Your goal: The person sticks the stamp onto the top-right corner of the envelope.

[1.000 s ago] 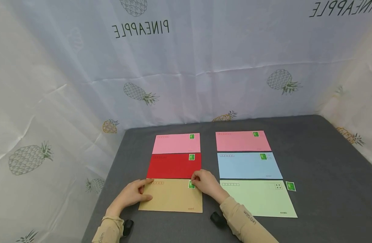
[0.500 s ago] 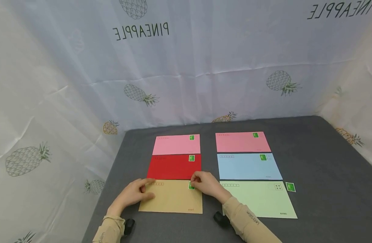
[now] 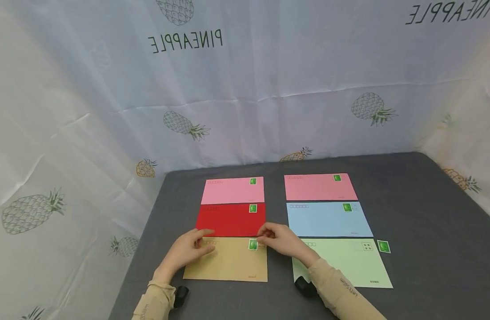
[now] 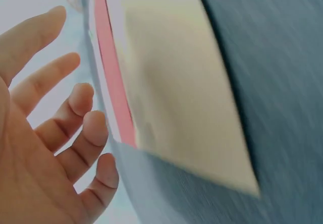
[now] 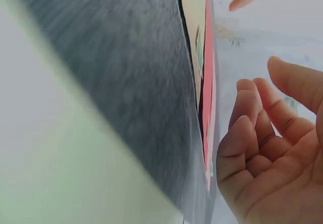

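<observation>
In the head view a tan envelope [image 3: 228, 266] lies flat on the table, with a green stamp [image 3: 253, 244] at its upper right corner. My left hand [image 3: 186, 250] hovers over the envelope's left end; the left wrist view shows its fingers spread loosely and holding nothing. Beside the stamp is my right hand [image 3: 283, 240], its fingertips just off the stamp's right edge. Seen from the right wrist, its fingers are loosely bent and the thumb stands apart, with nothing between them. A red envelope [image 3: 229, 221] with its own stamp lies directly behind the tan one.
A pink envelope [image 3: 233, 192] lies behind the red one. To the right are another pink envelope [image 3: 317, 189], a blue envelope [image 3: 325, 221] and a light green envelope [image 3: 341, 264], partly under my right forearm. A loose green stamp [image 3: 383, 246] lies beside the green envelope.
My right hand has drawn back to the right from the tan envelope's stamp, uncovering it. My left hand has lifted and shifted slightly right over the envelope.
</observation>
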Demonstrator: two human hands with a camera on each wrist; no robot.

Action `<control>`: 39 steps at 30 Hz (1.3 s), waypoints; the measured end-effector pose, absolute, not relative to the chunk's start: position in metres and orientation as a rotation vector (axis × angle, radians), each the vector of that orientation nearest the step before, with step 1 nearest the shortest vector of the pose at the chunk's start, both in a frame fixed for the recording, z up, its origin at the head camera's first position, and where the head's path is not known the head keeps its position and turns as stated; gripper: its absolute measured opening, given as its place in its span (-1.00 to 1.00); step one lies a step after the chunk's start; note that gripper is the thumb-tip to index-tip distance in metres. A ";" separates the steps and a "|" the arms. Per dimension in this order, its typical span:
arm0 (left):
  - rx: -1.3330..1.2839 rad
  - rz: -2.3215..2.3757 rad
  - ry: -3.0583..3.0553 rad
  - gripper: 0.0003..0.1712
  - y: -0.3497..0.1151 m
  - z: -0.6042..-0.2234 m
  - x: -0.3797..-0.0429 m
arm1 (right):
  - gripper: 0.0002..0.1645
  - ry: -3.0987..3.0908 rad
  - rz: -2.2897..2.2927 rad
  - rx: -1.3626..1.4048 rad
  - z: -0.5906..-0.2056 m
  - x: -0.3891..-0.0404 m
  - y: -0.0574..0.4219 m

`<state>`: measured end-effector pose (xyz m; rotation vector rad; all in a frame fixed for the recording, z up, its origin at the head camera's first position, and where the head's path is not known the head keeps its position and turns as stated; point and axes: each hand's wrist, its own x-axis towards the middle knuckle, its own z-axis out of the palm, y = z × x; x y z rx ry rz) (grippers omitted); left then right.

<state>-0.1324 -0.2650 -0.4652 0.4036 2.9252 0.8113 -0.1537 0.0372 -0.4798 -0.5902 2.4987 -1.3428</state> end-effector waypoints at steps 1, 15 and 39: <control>0.429 0.812 2.938 -0.52 -0.261 -0.464 -0.133 | -0.90 2.494 -1.349 -0.594 -0.479 -0.153 0.040; 0.616 0.847 2.912 -0.47 -0.203 -0.455 -0.141 | -0.70 2.376 -1.444 -0.515 -0.477 -0.159 0.093; 1.156 0.527 2.860 -0.47 -0.097 -0.452 -0.147 | -0.60 2.367 -1.416 -0.461 -0.474 -0.143 0.216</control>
